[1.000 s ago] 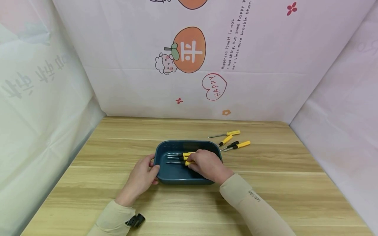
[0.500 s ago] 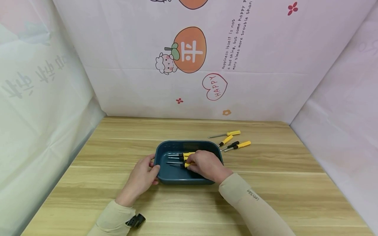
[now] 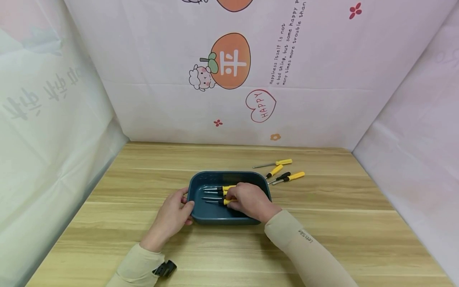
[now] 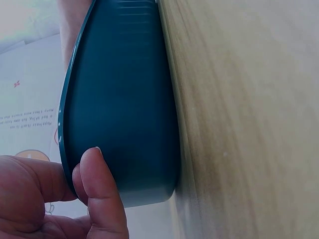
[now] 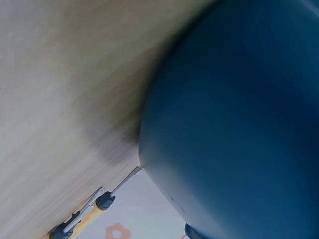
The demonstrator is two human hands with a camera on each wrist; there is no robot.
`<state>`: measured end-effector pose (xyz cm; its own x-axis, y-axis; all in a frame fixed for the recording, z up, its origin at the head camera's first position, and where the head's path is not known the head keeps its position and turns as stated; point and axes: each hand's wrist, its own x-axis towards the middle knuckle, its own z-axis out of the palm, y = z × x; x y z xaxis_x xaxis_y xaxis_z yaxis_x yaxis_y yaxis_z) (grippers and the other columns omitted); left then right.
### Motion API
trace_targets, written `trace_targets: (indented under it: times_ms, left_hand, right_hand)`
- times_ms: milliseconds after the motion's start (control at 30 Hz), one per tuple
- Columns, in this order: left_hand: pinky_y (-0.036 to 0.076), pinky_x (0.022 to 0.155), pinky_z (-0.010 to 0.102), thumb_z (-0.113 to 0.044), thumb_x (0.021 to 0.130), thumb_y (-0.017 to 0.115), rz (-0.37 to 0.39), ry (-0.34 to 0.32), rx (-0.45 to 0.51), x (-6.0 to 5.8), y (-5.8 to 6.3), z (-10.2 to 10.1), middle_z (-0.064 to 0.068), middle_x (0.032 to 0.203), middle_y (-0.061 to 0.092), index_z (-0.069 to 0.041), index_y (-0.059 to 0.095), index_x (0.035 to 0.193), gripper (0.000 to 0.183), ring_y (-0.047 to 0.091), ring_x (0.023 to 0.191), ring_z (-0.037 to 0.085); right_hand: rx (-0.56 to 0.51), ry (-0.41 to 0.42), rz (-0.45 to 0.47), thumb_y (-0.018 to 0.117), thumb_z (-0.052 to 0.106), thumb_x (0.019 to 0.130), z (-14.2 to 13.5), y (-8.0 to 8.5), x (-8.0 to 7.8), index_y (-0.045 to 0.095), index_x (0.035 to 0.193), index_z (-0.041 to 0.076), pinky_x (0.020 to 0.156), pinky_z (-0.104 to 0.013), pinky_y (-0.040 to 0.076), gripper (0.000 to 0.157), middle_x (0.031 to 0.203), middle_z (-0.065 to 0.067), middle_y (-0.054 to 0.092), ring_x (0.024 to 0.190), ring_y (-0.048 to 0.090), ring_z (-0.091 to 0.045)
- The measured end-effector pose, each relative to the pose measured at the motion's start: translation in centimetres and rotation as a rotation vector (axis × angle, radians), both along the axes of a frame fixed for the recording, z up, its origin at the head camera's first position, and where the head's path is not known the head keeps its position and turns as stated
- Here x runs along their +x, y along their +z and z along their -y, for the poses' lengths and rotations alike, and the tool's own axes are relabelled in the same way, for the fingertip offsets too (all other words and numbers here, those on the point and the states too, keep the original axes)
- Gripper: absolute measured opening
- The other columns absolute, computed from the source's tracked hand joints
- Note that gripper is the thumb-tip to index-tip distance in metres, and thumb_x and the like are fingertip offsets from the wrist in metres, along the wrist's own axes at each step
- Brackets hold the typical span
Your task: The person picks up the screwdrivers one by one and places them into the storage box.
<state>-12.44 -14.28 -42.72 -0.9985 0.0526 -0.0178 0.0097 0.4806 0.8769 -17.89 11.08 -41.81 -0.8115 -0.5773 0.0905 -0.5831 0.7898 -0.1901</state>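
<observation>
My left hand (image 3: 172, 215) grips the left end of a dark blue plastic box (image 3: 229, 220), thumb at the rim and other fingers against the outer wall. In the left wrist view the fingertips press on the side of the box (image 4: 119, 99). My right hand (image 3: 252, 201) reaches inside over the right end, pinching the yellow handle of a screwdriver (image 3: 226, 202). Its shaft points left, close over the box floor. Beside it lie several more screwdrivers (image 3: 218, 188), roughly parallel, their handles partly hidden by the right hand. The right wrist view shows mostly the outer wall (image 5: 224, 139).
Behind the box's right corner, several loose screwdrivers lie on the wooden table (image 3: 143, 187): a yellow one (image 3: 283, 162), two with yellow and black handles (image 3: 295, 175), and a black-handled one (image 3: 283, 175). Printed cloth (image 3: 161, 111) hangs around the back and sides.
The right hand's screwdriver has shifted slightly toward the near side of the box, so its shaft now shows apart from the others. The left hand and box have stayed put.
</observation>
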Motion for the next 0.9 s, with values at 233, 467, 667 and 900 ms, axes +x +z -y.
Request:
trace_targets:
  times_ms: [233,467,667,900]
  left_hand:
    - [0.062,0.056,0.028,-0.011,0.104,0.059,0.010,0.004,0.004,-0.05,0.02,-0.03,0.015,0.108,0.059,0.004,0.045,0.152,0.053,0.066,0.061,0.015]
    - [0.062,0.056,0.029,-0.011,0.104,0.059,0.007,0.007,-0.004,0.00,0.04,-0.04,0.016,0.108,0.059,0.004,0.045,0.152,0.052,0.066,0.061,0.015]
    - [0.062,0.056,0.029,-0.011,0.104,0.059,0.008,0.006,0.006,0.01,0.04,-0.05,0.016,0.109,0.058,0.004,0.045,0.152,0.052,0.066,0.062,0.016]
    - [0.062,0.056,0.029,-0.012,0.104,0.059,0.010,0.005,0.013,0.03,-0.02,-0.05,0.016,0.110,0.058,0.003,0.045,0.152,0.052,0.066,0.062,0.016]
  right_hand:
    - [0.002,-0.008,0.016,0.080,0.030,0.093,0.01,-0.12,-0.17,0.080,0.103,0.020,0.080,-0.026,0.059,0.014,0.097,0.007,0.073,0.082,0.059,-0.007]
    - [0.002,-0.020,0.031,0.081,0.030,0.093,0.06,-0.15,-0.27,0.080,0.101,0.021,0.081,-0.026,0.059,0.013,0.096,0.008,0.074,0.081,0.059,-0.008]
    - [0.000,-0.013,0.032,0.082,0.030,0.092,0.05,-0.27,-0.40,0.080,0.099,0.021,0.082,-0.028,0.060,0.012,0.095,0.008,0.073,0.082,0.059,-0.008]
    - [0.007,-0.003,0.019,0.080,0.030,0.094,0.06,-0.41,-0.49,0.079,0.096,0.024,0.083,-0.028,0.059,0.006,0.092,0.011,0.073,0.082,0.059,-0.007]
